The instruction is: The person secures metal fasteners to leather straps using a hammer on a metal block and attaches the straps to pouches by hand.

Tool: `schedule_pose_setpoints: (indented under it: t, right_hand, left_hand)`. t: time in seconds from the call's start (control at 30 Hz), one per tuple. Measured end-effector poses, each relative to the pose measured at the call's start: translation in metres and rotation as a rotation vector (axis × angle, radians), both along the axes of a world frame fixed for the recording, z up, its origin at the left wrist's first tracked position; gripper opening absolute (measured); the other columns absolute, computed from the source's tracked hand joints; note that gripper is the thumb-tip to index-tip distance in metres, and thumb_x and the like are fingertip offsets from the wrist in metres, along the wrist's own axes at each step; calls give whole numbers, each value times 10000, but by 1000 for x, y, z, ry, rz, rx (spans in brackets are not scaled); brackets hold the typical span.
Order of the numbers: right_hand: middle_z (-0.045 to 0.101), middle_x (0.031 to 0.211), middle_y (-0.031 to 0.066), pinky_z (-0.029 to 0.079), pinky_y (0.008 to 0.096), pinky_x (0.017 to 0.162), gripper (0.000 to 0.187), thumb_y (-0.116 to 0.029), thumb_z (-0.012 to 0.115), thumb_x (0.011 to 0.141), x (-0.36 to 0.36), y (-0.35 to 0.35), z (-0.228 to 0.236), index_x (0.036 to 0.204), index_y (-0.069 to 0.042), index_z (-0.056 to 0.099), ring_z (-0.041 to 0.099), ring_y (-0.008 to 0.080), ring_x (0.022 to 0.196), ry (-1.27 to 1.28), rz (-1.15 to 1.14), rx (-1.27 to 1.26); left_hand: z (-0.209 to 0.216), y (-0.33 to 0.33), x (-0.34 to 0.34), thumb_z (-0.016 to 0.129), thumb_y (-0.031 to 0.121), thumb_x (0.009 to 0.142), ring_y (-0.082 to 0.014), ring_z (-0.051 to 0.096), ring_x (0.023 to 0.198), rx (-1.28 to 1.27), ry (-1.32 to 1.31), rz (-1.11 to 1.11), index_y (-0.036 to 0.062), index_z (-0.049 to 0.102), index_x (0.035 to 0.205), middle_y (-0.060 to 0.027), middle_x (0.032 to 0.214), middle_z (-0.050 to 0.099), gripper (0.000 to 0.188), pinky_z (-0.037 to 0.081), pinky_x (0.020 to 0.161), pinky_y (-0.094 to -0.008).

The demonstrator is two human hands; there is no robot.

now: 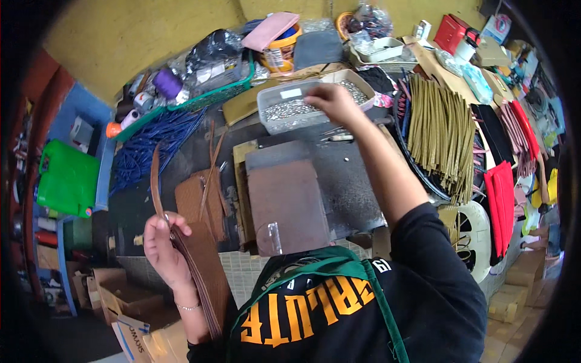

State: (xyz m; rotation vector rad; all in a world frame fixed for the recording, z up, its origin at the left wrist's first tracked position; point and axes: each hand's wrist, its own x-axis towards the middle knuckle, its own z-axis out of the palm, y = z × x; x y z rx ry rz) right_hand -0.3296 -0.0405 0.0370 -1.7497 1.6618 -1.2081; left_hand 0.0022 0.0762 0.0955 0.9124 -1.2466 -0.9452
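At the left, my left hand (163,249) is closed round a brown leather strap (155,180). A small metal piece shows at the fingers, and wider brown leather (204,261) hangs below, layered along my forearm. My right hand (333,101) is stretched out over a clear plastic tub (261,109) of small shiny metal parts (290,110). Its fingers are bent down and pressed together; whatever is between them is too small to see. In front of me lies a flat brown board (287,202). Left of it are brown leather pieces (192,195) with thin straps.
Bundled olive strips (442,136) fill a round tray at the right, beside red strips (500,206). Blue strips (145,145) lie at the left below a green basket (227,91). A pointed tool (340,138) rests near the tub. A green jerrycan (68,178) stands far left.
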Motion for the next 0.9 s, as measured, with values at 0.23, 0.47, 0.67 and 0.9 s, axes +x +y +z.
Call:
schedule_pose_setpoints:
  t: [0.23,0.47,0.67,0.9]
  right_hand:
    - [611,735,97,447,277,635,179,-149,603,727,-37,-23,-32,832,-5,604,574,161,663,207,-86,97]
    - [597,744,155,449,353,659,198,-193,611,667,-64,7,-16,785,-35,612,582,287,724,474,-370,101]
    - [591,729,171,456,356,674,189,-181,596,647,-130,5,-38,755,-27,614,582,304,722,607,-379,291]
    - [596,799,178,460,379,698,190,-151,502,677,-122,-78,-109,729,-14,622,586,307,758,933,-399,426]
  left_hand:
    - [-14,-5,12,428,134,848,-123,464,592,103,-30,-74,22,473,783,-82,716,516,137,395,563,-233]
    - [-14,-29,-1,404,110,854,-103,476,594,119,76,-338,-6,481,776,-89,729,538,160,408,580,-223]
    - [-27,-33,-35,417,69,848,-83,499,623,297,38,-654,-27,496,845,-78,785,552,124,421,576,-203]
    - [-63,-48,-63,440,89,846,-62,483,579,351,-321,-523,-19,514,805,-54,737,562,137,413,561,-181]
